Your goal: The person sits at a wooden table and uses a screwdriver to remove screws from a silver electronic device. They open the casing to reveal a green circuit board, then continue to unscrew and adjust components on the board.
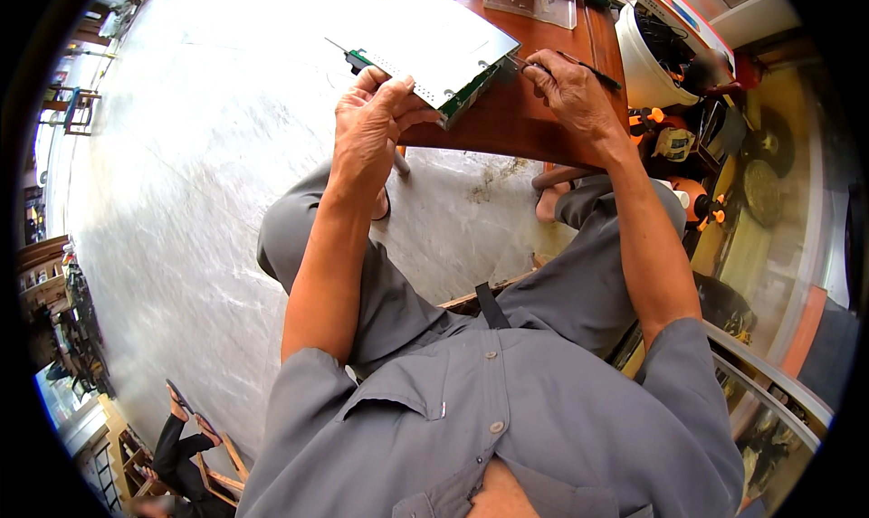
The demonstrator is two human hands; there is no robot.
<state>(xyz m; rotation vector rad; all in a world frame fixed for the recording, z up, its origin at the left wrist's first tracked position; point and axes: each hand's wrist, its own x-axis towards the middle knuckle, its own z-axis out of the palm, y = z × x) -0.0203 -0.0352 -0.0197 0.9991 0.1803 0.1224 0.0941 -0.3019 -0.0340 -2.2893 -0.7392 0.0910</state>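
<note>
Brown tabletop (518, 111): left fingers (398, 91) pinch a silver device's (436, 34) edge; right fingers (546, 64) grip a tool (520, 62).

Workshop; white cable bucket (637, 73); laden shelves (42, 250)

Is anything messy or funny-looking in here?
Yes: there's a brownish patch on the floor, just below the table in the picture. It looks odd because the floor around it is pale grey. I can't tell what made it.

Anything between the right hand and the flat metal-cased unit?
Yes, head view: the slim metal end of a tool held in the right hand bridges toward the metal-cased unit, above the brown tabletop. Contact: can't tell.
</note>
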